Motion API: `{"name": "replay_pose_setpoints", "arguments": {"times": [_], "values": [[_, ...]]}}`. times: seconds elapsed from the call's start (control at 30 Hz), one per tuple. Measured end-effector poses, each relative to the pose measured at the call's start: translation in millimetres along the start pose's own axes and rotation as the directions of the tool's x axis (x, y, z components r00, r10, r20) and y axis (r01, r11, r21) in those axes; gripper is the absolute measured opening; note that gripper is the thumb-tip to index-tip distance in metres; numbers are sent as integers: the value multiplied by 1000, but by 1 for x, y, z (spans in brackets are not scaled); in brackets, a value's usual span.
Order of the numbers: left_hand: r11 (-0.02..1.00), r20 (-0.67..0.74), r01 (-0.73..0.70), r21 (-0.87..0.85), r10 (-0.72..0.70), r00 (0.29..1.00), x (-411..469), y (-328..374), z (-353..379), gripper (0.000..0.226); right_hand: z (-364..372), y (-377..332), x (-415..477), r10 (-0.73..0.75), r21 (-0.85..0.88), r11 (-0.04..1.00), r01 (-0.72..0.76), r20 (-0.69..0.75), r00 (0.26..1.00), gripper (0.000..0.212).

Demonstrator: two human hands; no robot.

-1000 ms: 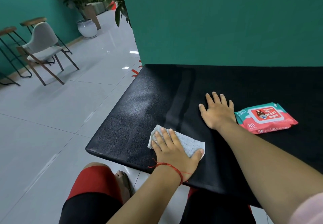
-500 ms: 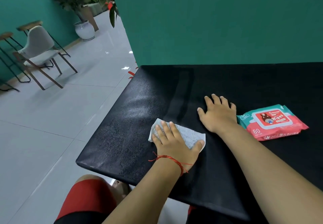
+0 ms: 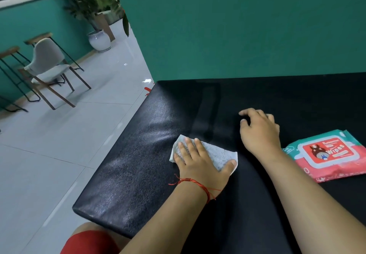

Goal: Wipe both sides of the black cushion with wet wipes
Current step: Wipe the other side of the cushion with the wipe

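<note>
Nearest the camera, a knee in red shorts (image 3: 89, 242) shows under the near corner of the black cushion (image 3: 138, 164), a broad, flat, leathery pad that runs from there up to the foot of the green wall (image 3: 237, 25). Both bare forearms reach out over it. The left hand (image 3: 200, 162), with a red string bracelet (image 3: 195, 182) at its wrist, lies flat with straight, spread fingers pressing a pale wet wipe (image 3: 215, 152) onto the cushion's top face; the wipe sticks out beyond the fingertips and past the thumb. Just right of it and a little farther on, the right hand (image 3: 259, 132) holds nothing, its fingers loosely arched with the tips at the cushion's surface. Beside that wrist, on the cushion's right part, lies a red and teal pack of wipes (image 3: 324, 154), its lid flap down. The cushion's left part shines with streaky glare. Beyond its left edge spreads a grey tiled floor (image 3: 59, 144), where a grey chair (image 3: 47, 63) stands by two wooden-topped stools (image 3: 39, 35), and farther back a leafy plant in a white pot (image 3: 99, 39).
</note>
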State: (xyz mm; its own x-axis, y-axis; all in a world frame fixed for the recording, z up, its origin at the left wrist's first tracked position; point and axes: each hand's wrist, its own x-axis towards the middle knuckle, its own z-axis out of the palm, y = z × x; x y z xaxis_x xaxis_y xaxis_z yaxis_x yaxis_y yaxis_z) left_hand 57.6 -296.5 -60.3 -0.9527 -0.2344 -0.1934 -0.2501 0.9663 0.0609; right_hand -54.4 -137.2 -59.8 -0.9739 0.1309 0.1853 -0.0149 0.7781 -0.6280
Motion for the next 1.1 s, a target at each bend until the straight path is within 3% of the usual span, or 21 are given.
{"name": "replay_pose_setpoints", "arguments": {"times": [0.13,0.33,0.63,0.93,1.1], "values": [[1000,4,1,-10,-1,1000,16,6,-4,125,-1,-1,0,-10,20,1000,10,3,1000,29],[1000,32,-9,3,9,999,43,16,-12,127,0,-2,-3,-55,-91,994,59,45,997,30],[997,30,-25,73,23,999,82,28,-19,127,1,-4,-2,-38,-50,998,39,33,999,32],[1000,78,-14,25,12,997,114,47,-38,149,1,-5,1,-19,12,1000,19,16,1000,37],[998,62,-9,66,5,998,137,54,-38,128,0,-7,1,-2,20,1000,1,31,1000,39]]}}
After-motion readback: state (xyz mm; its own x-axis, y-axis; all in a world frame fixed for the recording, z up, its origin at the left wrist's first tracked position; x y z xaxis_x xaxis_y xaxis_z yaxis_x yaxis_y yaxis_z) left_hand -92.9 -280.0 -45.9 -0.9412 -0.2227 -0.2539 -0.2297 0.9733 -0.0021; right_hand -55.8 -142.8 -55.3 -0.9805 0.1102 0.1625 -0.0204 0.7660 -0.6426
